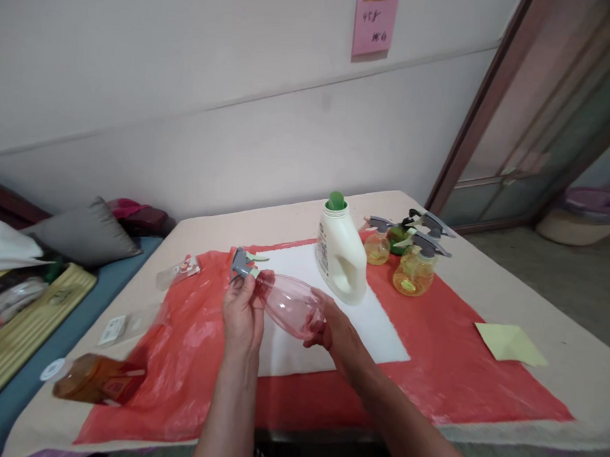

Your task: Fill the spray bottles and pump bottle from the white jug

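A clear pink spray bottle (288, 302) is held on its side between both hands, above a white sheet (381, 331). My left hand (244, 313) is closed at its neck, just below the grey trigger head (241, 263) with its pale green lever. Fingers of my right hand (332, 323) wrap around the base end. No liquid can be made out inside the bottle. Just behind my right hand stands a large white detergent jug (340, 253), upright, with something green (336, 201) in its mouth.
Several spray bottles with yellow liquid (413, 275) stand at the back right. A yellow paper (511, 344) lies on the right side of the red plastic sheet (444, 380). At the left lie a bottle of brown liquid (97, 379) and clear plastic packets (131, 322).
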`<state>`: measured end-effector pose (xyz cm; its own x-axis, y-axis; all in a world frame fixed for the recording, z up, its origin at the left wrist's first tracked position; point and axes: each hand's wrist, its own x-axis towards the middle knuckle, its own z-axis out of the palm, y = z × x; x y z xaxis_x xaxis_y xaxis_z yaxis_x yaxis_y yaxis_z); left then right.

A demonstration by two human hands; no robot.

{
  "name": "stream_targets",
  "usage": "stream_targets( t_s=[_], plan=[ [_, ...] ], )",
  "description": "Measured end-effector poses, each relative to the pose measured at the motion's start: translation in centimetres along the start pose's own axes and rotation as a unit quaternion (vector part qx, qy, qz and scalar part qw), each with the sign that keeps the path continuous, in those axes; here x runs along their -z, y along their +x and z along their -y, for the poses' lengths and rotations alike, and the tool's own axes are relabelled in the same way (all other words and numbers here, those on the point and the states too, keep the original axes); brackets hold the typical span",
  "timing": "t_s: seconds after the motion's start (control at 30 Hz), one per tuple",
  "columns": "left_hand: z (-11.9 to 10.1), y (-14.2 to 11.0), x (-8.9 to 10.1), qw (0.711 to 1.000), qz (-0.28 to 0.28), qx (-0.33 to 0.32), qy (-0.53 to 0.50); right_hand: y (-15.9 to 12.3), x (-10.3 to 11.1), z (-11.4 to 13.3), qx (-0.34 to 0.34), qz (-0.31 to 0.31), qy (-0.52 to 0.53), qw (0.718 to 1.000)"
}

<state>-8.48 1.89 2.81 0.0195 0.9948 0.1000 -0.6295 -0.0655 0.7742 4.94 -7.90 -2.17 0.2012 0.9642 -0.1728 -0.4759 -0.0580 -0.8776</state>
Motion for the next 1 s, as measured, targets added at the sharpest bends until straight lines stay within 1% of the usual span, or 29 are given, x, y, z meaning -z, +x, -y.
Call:
stream_targets(
  t_s=[0.07, 0.13, 0.17, 0.23, 0.3, 0.33, 0.37, 0.43, 0.5, 0.53, 0.6, 0.67, 0.7, 0.73, 0.77, 0.83, 0.87, 0.9, 1.0],
  plan=[
    [0.01, 0.19, 0.23, 1.000, -0.018, -0.018, 0.004, -0.31, -0.16, 0.31, 0.040, -0.003, -0.031, 0.999],
    [-0.11, 0.26, 0.33, 1.000, -0.023, -0.019, 0.004, -0.40, -0.20, 0.53, 0.061, 0.015, -0.056, 0.996],
    [-0.18, 0.23, 0.32, 1.000, -0.018, -0.011, 0.005, -0.33, -0.18, 0.58, 0.049, 0.021, -0.056, 0.997],
    [-0.26, 0.08, 0.22, 1.000, -0.001, 0.008, 0.014, -0.05, -0.12, 0.54, -0.019, 0.015, -0.031, 0.999],
    [-0.20, -0.12, 0.10, 1.000, 0.008, 0.011, 0.020, 0.21, -0.12, 0.47, -0.084, 0.003, 0.011, 0.996],
    [-0.14, -0.18, 0.07, 1.000, 0.008, 0.007, 0.021, 0.26, -0.15, 0.47, -0.097, 0.004, 0.028, 0.995],
    [-0.07, -0.20, 0.09, 1.000, 0.005, 0.001, 0.020, 0.24, -0.20, 0.51, -0.090, 0.006, 0.038, 0.995],
    [0.01, -0.13, 0.20, 1.000, -0.002, -0.011, 0.019, 0.04, -0.26, 0.72, -0.035, 0.007, 0.037, 0.999],
    [-0.04, 0.01, 0.31, 1.000, 0.001, -0.012, 0.024, -0.17, -0.18, 0.97, 0.013, 0.009, 0.005, 1.000],
    [-0.10, 0.06, 0.33, 1.000, 0.006, -0.010, 0.026, -0.22, -0.09, 1.04, 0.017, 0.014, -0.015, 1.000],
    [-0.23, 0.08, 0.29, 0.999, 0.016, -0.003, 0.030, -0.15, 0.10, 1.01, -0.020, 0.033, -0.034, 0.999],
    [-0.26, 0.03, 0.22, 0.999, 0.016, -0.004, 0.031, 0.01, 0.16, 0.79, -0.071, 0.046, -0.013, 0.996],
    [-0.24, 0.00, 0.21, 0.999, 0.013, -0.007, 0.031, 0.07, 0.11, 0.68, -0.083, 0.047, 0.008, 0.995],
    [-0.19, -0.02, 0.23, 0.999, 0.010, -0.009, 0.033, 0.08, 0.03, 0.60, -0.077, 0.044, 0.025, 0.996],
    [-0.15, -0.02, 0.28, 0.999, 0.007, -0.010, 0.035, 0.06, -0.08, 0.57, -0.056, 0.039, 0.030, 0.997],
    [-0.08, 0.02, 0.38, 0.999, 0.002, -0.009, 0.033, -0.05, -0.26, 0.66, -0.006, 0.027, 0.012, 1.000],
    [-0.06, 0.03, 0.41, 0.999, 0.001, -0.007, 0.032, -0.11, -0.32, 0.75, 0.003, 0.025, -0.004, 1.000],
    [-0.06, 0.04, 0.41, 1.000, 0.003, -0.006, 0.031, -0.16, -0.36, 0.84, -0.007, 0.031, -0.016, 0.999],
    [-0.06, 0.01, 0.27, 0.999, 0.013, -0.008, 0.034, -0.20, -0.42, 1.00, -0.096, 0.063, -0.002, 0.993]
  ],
)
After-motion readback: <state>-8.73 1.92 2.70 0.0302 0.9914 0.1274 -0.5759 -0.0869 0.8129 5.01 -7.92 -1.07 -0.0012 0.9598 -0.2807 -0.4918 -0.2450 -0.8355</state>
